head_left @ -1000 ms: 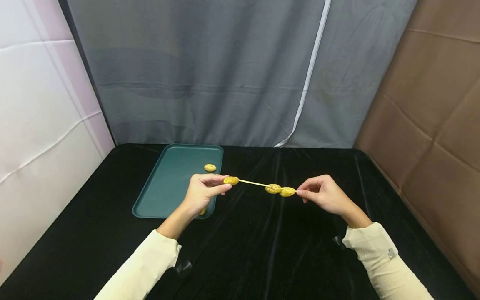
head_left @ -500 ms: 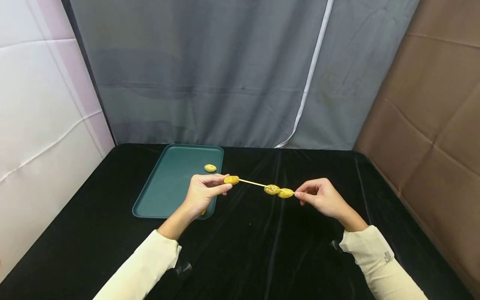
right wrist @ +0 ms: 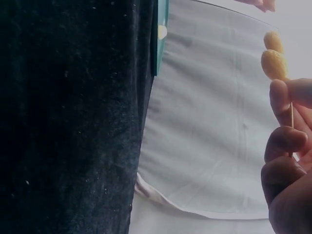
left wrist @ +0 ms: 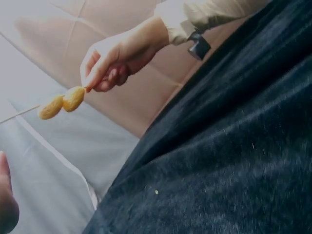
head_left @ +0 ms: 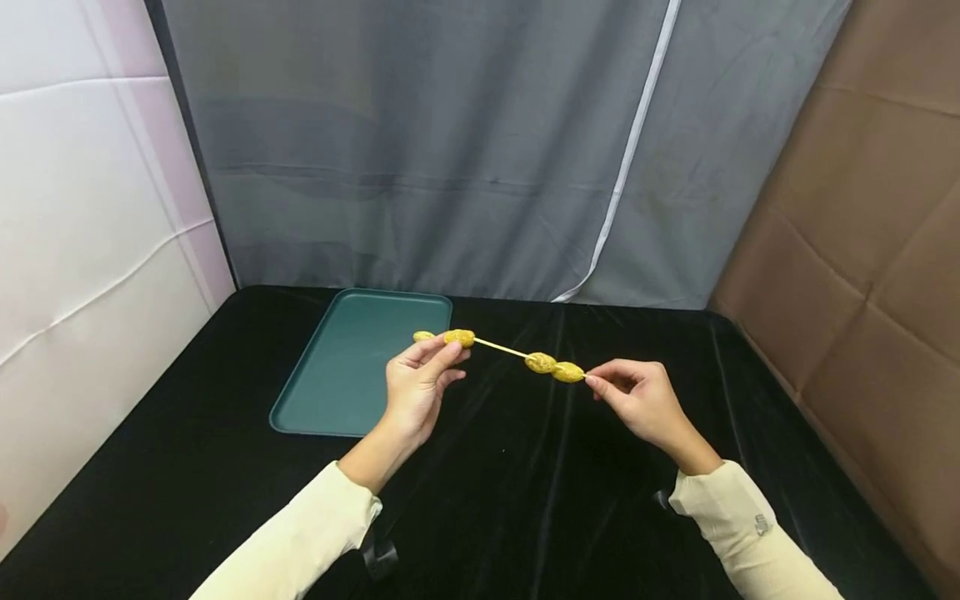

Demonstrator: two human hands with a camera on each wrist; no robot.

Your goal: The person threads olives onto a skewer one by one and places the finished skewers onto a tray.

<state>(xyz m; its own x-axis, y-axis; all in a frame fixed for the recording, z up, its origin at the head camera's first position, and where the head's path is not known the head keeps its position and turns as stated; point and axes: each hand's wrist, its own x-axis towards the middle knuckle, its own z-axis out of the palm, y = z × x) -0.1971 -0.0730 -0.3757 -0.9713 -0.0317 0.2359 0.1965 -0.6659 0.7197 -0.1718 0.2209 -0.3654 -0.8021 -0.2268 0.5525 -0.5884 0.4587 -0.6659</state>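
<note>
My left hand (head_left: 412, 387) pinches a yellow oval fruit (head_left: 459, 338) between thumb and fingers at the left end of a thin wooden skewer (head_left: 500, 347). Two more yellow fruits (head_left: 540, 362) sit touching each other near the skewer's right end. Just beyond them, my right hand (head_left: 637, 396) pinches the stick with thumb and forefinger. In the right wrist view, the skewer (right wrist: 291, 117) runs back under the fingers of that hand. The left wrist view has the fruit pair (left wrist: 74, 99) in front of the right hand (left wrist: 119, 56). Whether the skewer passes through the left fruit is hidden.
A dark green tray (head_left: 352, 358) lies on the black cloth-covered table (head_left: 525, 517), behind and left of my left hand. One loose yellow fruit (head_left: 423, 336) on it is partly covered by the fingers. A grey curtain (head_left: 450, 167) hangs behind the table.
My left hand has risen and tilted upward with its fruit, so the skewer slopes more. My right hand has shifted slightly left. The fruit at the tray's near edge is now hidden.
</note>
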